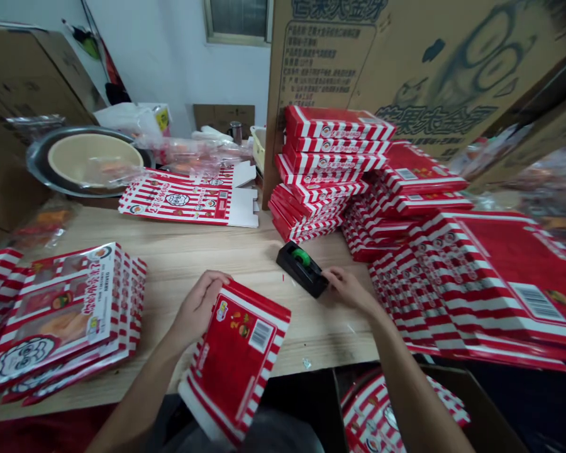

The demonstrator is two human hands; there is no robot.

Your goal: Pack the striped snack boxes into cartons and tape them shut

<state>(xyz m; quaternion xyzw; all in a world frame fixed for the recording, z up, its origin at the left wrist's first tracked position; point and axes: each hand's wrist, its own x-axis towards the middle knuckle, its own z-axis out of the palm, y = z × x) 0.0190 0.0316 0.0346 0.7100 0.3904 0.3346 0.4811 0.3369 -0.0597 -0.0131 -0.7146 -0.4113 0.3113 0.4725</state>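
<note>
Red handheld box (241, 358), long axis diagonal, lower end leftward

Tape dispenser (304, 270) before stacked boxes (332, 165)

Bare-Armed, Dressed in Grey

The left hand (200, 308) and right hand (346, 286) are bare, as are the left forearm (144, 384) and right forearm (400, 368), which narrow toward the hands. Grey clothing (287, 433) shows at the lower edge, its cut indistinct.
</note>
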